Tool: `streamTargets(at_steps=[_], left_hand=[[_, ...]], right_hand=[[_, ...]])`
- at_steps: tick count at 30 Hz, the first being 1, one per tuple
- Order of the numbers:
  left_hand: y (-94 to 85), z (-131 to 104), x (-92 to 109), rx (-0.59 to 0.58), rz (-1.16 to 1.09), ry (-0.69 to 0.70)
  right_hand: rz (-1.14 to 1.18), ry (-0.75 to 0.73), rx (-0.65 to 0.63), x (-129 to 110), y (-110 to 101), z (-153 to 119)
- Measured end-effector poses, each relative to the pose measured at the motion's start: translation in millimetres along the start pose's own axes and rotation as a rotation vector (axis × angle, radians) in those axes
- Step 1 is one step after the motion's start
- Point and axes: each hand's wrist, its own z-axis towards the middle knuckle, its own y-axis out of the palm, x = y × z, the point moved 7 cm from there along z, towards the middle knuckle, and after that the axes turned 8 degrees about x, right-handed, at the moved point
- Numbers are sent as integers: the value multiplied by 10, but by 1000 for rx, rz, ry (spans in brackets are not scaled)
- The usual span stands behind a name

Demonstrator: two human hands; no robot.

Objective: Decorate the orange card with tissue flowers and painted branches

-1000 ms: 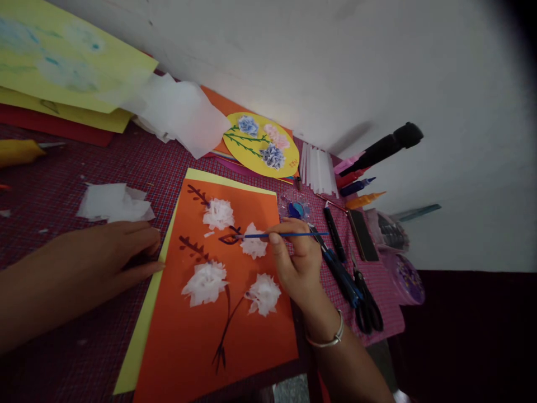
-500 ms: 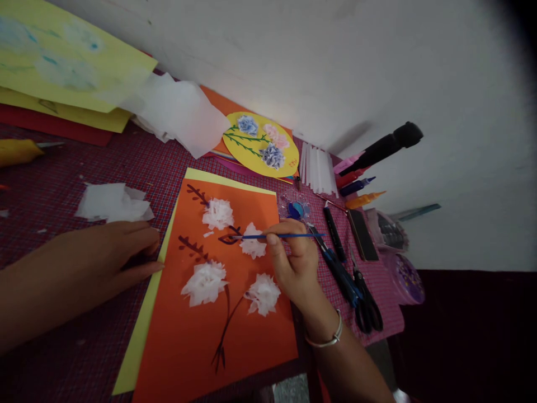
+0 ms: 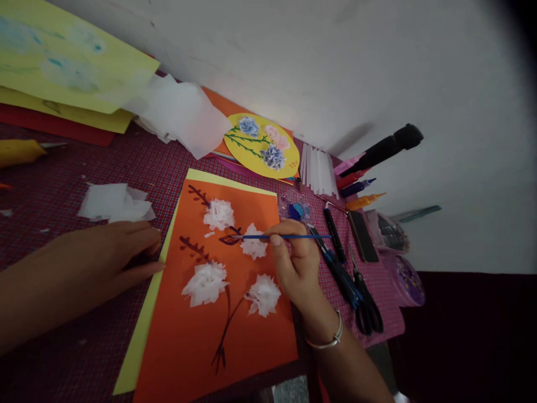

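Note:
My right hand [image 3: 296, 265] pinches a thin blue paintbrush [image 3: 279, 237], its tip on a dark leaf outline [image 3: 229, 240] painted on the orange paper [image 3: 188, 341]. Several white tissue-paper flowers [image 3: 205, 284] are on this sheet, with dark painted stems [image 3: 229, 323] and sprigs among them. Under the orange sheet lies a yellow paper [image 3: 140, 341], showing at the left and top. My left hand [image 3: 130, 249] rests at the paper's left edge, holding nothing, with its thumb apart from the bent fingers. Just beyond it sits a small pile of white tissue squares [image 3: 113, 201].
A paint palette [image 3: 296, 210] with blue paint stands right of the paper. Farther right lie a black marker [image 3: 334, 234], a utility knife [image 3: 342, 280], scissors [image 3: 368, 308] and a phone [image 3: 362, 235]. Behind are a yellow oval flower card [image 3: 251, 151], tissue sheets [image 3: 180, 112] and the wall.
The brush tip has barely shifted within the leaf outline, and the brush's rear end reaches slightly farther right. The left hand stays in place.

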Motion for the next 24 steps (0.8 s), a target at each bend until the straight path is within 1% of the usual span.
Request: streamTargets(at_steps=[4, 7, 10, 14, 16, 19, 24], left_hand=[[4, -10, -1, -21, -3, -3], [-11, -4, 11, -31, -6, -21], [-22, 15, 36, -56, -18, -45], [-43, 32, 53, -64, -26, -63], [-60, 31, 59, -52, -24, -55], [-66, 19, 75, -70, -12, -40], [-74, 17, 94, -99, -10, -49]], right_hand=[[11, 1, 28, 32, -43, 14], [2, 45, 80, 101, -113, 22], [3, 71, 94, 149, -141, 18], [8, 53, 77, 147, -117, 21], [6, 47, 62, 144, -97, 28], [5, 49, 61, 158, -87, 35], [43, 129, 79, 259, -70, 7]])
